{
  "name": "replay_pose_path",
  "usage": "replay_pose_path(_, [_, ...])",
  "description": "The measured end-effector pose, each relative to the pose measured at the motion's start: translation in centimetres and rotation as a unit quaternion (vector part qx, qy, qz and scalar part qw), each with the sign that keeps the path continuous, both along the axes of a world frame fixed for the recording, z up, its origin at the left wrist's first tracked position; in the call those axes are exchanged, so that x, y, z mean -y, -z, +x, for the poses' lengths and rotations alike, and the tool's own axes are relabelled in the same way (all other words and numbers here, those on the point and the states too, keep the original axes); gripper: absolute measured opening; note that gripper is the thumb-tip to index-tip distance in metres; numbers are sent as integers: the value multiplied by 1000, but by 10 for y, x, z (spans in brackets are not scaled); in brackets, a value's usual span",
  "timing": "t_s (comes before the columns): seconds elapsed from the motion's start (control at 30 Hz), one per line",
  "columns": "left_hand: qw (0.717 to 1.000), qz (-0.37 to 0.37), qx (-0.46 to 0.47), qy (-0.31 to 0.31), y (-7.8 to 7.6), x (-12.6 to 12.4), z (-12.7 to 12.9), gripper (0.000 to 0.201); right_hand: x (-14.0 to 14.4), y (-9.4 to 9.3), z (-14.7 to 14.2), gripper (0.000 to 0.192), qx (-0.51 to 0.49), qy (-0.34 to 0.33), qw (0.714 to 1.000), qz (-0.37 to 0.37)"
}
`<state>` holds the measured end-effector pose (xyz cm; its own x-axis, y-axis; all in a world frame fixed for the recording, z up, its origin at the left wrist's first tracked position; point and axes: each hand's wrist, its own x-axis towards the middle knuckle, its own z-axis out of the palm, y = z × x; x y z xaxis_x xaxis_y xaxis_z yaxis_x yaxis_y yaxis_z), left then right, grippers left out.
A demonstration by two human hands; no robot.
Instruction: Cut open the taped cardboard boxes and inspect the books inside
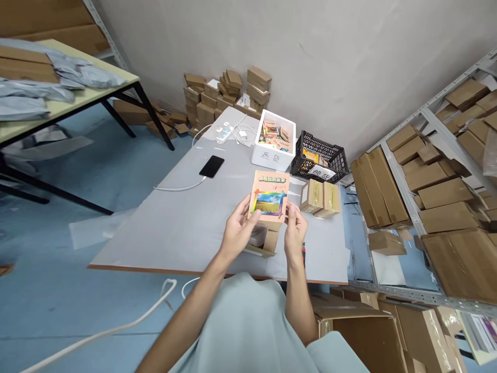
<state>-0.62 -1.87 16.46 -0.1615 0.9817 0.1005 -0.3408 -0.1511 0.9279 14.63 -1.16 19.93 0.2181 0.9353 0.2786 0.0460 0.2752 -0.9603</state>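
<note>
The metal shelving (423, 155) at the right side is the biggest holder here, and it is filled with flat brown cardboard boxes stacked on its levels. Below it on the floor stands a big open carton (368, 336); its inside cannot be seen well. The grey tabletop (174, 228) carries the smaller containers. At its far edge a white foam box (272, 155) with handwritten signs on the front holds many small colourful packs, and just beside it at the right a black plastic crate (322, 153) holds some flat items and has a white label on its front. Nearer, two small taped cardboard boxes (321, 198) stand side by side. Under the hands lies a small open cardboard box (267, 243), with something pale inside. The left hand (236, 230) and the right hand (295, 230) are both closed on the lower edges of a small book (269, 196), with a rainbow picture on its cover, held above this open box. A black phone (212, 166) lies on the tabletop with a white cable.
</note>
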Motion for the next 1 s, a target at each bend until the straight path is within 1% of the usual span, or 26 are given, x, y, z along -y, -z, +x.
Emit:
replay_pose_path(0.03, [1000, -1, -5, -13, 0, 2, -2, 90, 2, -2, -1, 56, 11, 4, 1000, 8])
replay_pose_path(0.07, [1000, 0, -13, -20, 1, 4, -3, 93, 4, -4, -2, 52, 21, 5, 1000, 12])
replay_pose_path(0.1, [999, 3, -27, -21, 2, 6, -4, 100, 5, -5, -3, 48, 31, 1, 999, 13])
replay_pose_path(0.17, [998, 12, -62, -21, 4, 10, -6, 121, 10, -9, -6, 42, 43, -16, 999, 8])
replay_pose_path(0.2, [997, 16, -77, -26, 5, 11, -7, 127, 12, -10, -7, 41, 45, -25, 999, 6])
replay_pose_path(0.23, [995, 19, -86, -35, 5, 13, -8, 127, 15, -12, -9, 41, 46, -31, 998, 6])
replay_pose_path(0.27, [995, 20, -87, -47, 5, 14, -11, 120, 18, -13, -12, 41, 48, -32, 998, 8])
replay_pose_path(0.37, [995, 9, -69, -78, 0, 16, -21, 93, 26, -16, -21, 39, 57, -13, 998, 12])
replay_pose_path(0.4, [994, 0, -63, -86, -2, 16, -25, 87, 28, -16, -24, 39, 59, -6, 998, 12])
replay_pose_path(0.47, [995, -16, -47, -90, -7, 18, -32, 81, 31, -15, -31, 41, 57, 4, 998, 8])
replay_pose_path(0.57, [998, -30, 13, -52, -11, 19, -41, 80, 34, -12, -40, 43, 58, 11, 998, 4])
replay_pose_path(0.63, [998, -40, 48, -23, -12, 18, -45, 87, 36, -11, -45, 44, 61, 16, 998, 6])
replay_pose_path(0.7, [997, -47, 68, -5, -13, 18, -50, 93, 38, -10, -51, 43, 62, 25, 998, 10])
replay_pose_path(0.8, [994, -55, 90, 25, -13, 16, -59, 94, 41, -9, -59, 40, 63, 39, 997, 8])
replay_pose_path(0.9, [991, -68, 105, 54, -12, 14, -67, 92, 43, -8, -64, 39, 71, 45, 996, 6])
replay_pose_path(1.0, [988, -77, 113, 66, -12, 12, -72, 83, 45, -9, -65, 41, 78, 48, 996, -1])
